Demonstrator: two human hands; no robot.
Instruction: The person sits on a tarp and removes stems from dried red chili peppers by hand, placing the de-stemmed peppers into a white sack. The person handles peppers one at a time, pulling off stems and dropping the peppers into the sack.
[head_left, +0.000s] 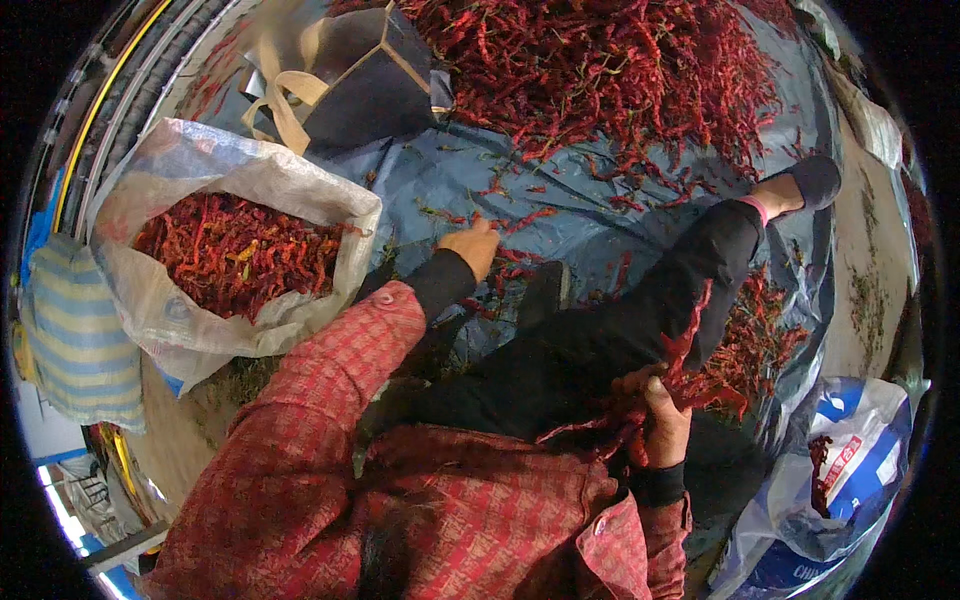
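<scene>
My right hand (664, 424) is closed around a bunch of long dried red chili peppers (686, 345), held over my dark trouser leg. Out over the blue plastic sheet (442, 165), my left hand (472, 246) is at a few scattered red chilies (534, 219); its fingertips are at one of them, and whether they grip it I cannot tell. A large heap of dried red chilies (600, 75) lies at the top of the view. To the left stands an open white woven sack (300, 176) filled with red chilies (232, 255).
A dark bag with beige straps (367, 90) lies behind the woven sack. My leg with a dark shoe (819, 182) stretches across the sheet, a smaller chili pile (757, 337) beside it. A blue-and-white plastic sack (847, 465) stands lower right, a striped sack (82, 330) far left.
</scene>
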